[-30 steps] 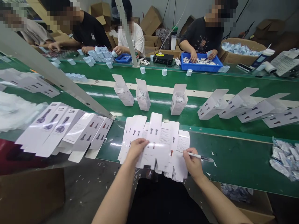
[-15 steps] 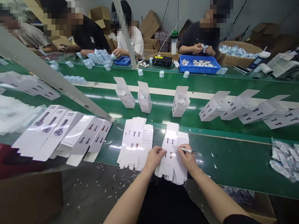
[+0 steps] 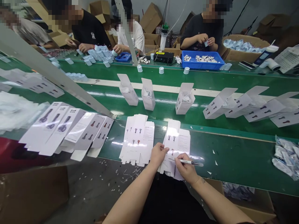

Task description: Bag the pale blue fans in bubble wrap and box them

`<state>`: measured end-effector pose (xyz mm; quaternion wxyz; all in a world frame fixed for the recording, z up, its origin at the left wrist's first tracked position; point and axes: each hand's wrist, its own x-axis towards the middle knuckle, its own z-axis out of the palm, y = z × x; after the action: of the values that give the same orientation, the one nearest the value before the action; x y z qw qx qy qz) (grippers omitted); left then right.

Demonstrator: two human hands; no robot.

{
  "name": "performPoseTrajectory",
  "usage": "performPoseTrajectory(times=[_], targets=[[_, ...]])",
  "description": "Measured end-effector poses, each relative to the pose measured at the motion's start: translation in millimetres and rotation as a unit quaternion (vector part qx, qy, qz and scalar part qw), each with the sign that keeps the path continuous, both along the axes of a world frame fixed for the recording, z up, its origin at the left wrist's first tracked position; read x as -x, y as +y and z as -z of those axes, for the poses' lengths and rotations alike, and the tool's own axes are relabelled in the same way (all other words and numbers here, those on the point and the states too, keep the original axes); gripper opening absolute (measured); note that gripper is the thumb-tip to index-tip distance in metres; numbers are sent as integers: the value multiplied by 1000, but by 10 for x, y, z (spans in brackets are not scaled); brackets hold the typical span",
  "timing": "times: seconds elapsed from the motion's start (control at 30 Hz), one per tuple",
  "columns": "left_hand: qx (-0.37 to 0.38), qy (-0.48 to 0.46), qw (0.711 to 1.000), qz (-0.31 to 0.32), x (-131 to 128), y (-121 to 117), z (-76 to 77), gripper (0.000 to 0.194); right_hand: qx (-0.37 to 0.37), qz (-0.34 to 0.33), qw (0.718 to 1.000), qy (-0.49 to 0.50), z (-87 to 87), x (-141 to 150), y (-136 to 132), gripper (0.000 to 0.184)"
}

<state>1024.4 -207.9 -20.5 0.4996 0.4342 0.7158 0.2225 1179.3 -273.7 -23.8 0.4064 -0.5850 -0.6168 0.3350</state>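
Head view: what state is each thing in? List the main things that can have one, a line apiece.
Left carton stack: flattened, untouched
Right carton stack: flattened, touched by hand
Pen: held, over the right carton stack
Left hand: touching the right carton stack, fingers bent
Right hand: gripping the pen
Three upright cartons: flaps raised, contents showing
Larger blue tray: holding white parts

- Left hand (image 3: 159,153): off the carton held mid-gap a second ago, now at right-hand carton pile (image 3: 184,140).
- Pen (image 3: 190,162): tip lower, beneath the bottom printed row.
- Open boxes (image 3: 184,104): crept right; pale cups (image 3: 161,70) left.
- Co-worker's hands (image 3: 206,40): out of blue tray (image 3: 202,66).
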Motion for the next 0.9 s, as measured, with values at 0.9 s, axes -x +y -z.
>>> performPoseTrajectory(times=[0.9], targets=[[-106,201,967,-117,1323,297,-321,19,11,122,992,13,117,-92,419,24]])
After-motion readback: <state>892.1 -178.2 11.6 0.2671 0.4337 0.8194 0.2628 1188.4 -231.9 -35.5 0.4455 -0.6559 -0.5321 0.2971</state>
